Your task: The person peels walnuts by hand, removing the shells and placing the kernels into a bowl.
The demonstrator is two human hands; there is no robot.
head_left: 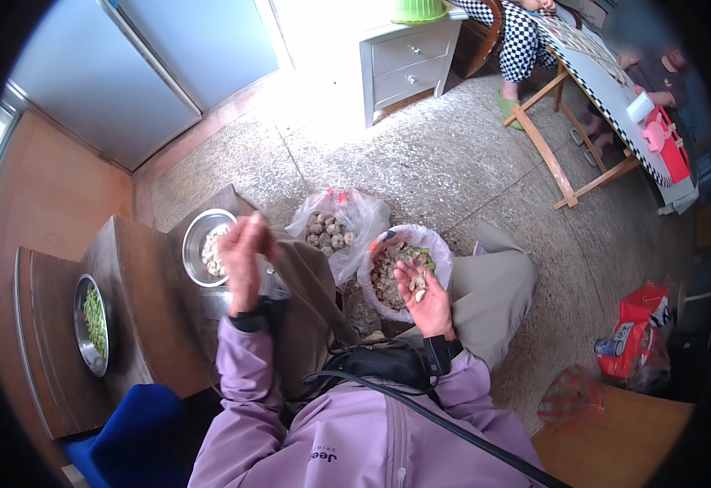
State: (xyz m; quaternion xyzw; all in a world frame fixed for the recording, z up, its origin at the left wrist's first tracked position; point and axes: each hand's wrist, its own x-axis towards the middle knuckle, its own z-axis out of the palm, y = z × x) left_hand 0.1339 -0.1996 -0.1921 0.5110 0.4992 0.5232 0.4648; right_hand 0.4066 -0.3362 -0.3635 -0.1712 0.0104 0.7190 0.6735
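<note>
My left hand (250, 242), slightly blurred, hovers beside the rim of a steel bowl (185, 254) with peeled white garlic cloves (210, 254) in it. Its fingers are curled together; whatever is between them, if anything, is hidden. My right hand (428, 305) is turned palm up with a few garlic cloves (419, 286) lying in it, fingers partly bent. Below that hand, a bin lined with a pale plastic bag (441, 248) holds garlic skins (386, 268) and some green scraps. Whole garlic bulbs (328, 234) fill an open clear plastic bag (371, 210) between the bowl and the bin.
On the wooden bench (145, 285) at left, another steel bowl (82, 346) holds chopped green pieces. A white drawer cabinet (408, 69) stands ahead. Far right, people sit at a folding table (595, 81). A red bag (636, 329) lies at right near a wooden surface (615, 439).
</note>
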